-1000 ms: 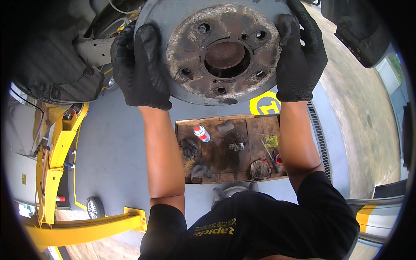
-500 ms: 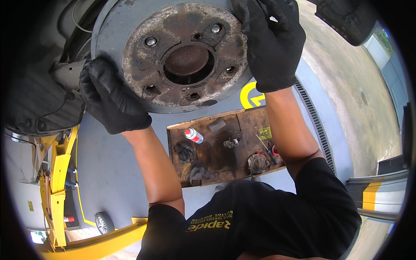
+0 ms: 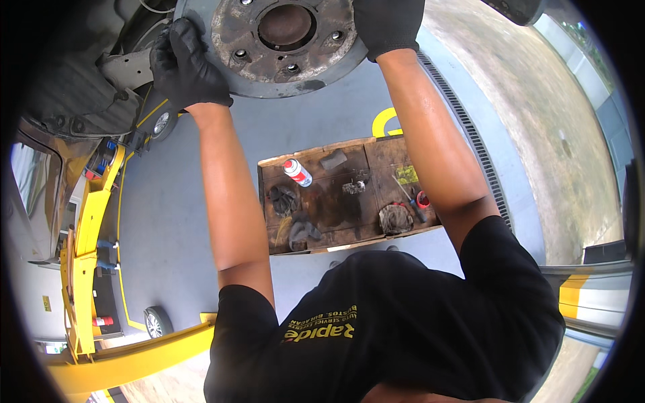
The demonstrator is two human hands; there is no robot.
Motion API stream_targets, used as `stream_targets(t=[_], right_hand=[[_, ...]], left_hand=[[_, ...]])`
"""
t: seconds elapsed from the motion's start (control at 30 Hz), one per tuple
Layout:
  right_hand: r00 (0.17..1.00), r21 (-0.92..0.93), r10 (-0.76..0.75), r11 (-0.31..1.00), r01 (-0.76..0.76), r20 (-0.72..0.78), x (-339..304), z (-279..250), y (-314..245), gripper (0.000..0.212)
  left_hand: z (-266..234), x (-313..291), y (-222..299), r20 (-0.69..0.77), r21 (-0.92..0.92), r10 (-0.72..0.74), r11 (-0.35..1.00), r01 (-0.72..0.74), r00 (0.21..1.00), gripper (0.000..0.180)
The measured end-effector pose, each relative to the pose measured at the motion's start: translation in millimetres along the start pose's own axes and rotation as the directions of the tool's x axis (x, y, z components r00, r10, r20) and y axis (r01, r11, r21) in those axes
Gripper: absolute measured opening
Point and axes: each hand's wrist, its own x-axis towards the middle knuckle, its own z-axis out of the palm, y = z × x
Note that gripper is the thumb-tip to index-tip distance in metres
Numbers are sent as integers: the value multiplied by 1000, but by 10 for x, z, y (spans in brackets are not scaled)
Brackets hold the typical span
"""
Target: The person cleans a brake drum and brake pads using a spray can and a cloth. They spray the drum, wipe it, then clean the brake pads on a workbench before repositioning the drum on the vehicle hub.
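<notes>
Brake Disc [image 3: 269, 57] in Hand

Above a brown board [image 3: 329, 218] bearing a spray can [image 3: 297, 172], the left hand [image 3: 191, 70] has its grip clamped on the rim near a metal bracket [image 3: 124, 70]; the right hand [image 3: 388, 27], fingers cropped, cannot be read. The right forearm [image 3: 437, 127] blocks one board corner.

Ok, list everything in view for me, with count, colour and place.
Brake disc: 1, grey and rusty brown, top, between the hands
Car underside: 1, dark, upper left
Sheet: 1, stained brown, on the floor
Spray can: 1, red and white, sheet's upper left
Screwdriver: 1, dark-handled, sheet's right
Small items on the sheet: several, mostly dark, some unclear
Wheels: 2, black and silver, left
Lift arm: 1, yellow, lower left
Drain grate: 1, dark, right floor
Shirt: 1, black, bottom
Left hand: 1, black-gloved, disc's left edge
Right hand: 1, black-gloved, disc's right edge
</notes>
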Motion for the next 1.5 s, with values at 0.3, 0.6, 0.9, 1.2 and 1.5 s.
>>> stream_targets(t=[0.3, 0.6, 0.9, 1.2, 1.5], right_hand=[[989, 174, 144, 975, -135, -43, -36, 47, 3, 27], [997, 53, 80, 995, -79, -18, -7, 2, -29, 29], [992, 188, 123, 976, -115, -36, -90, 99, 81, 25], [995, -77, -97, 992, 100, 37, 56, 40, 184, 41], [992, -140, -75, 986, 89, 100, 204, 258, 489, 56]], left_hand=[[-67, 14, -78, 17, 23, -139, 990, 139, 990, 33], [-133, -352, 215, -117, 230, 86, 971, -57, 989, 48], [-7, -185, -255, 97, 357, 135, 920, -161, 986, 55], [-52, -212, 49, 38, 173, -24, 985, 17, 999, 57], [68, -8, -344, 178, 399, 127, 897, -190, 976, 55]])
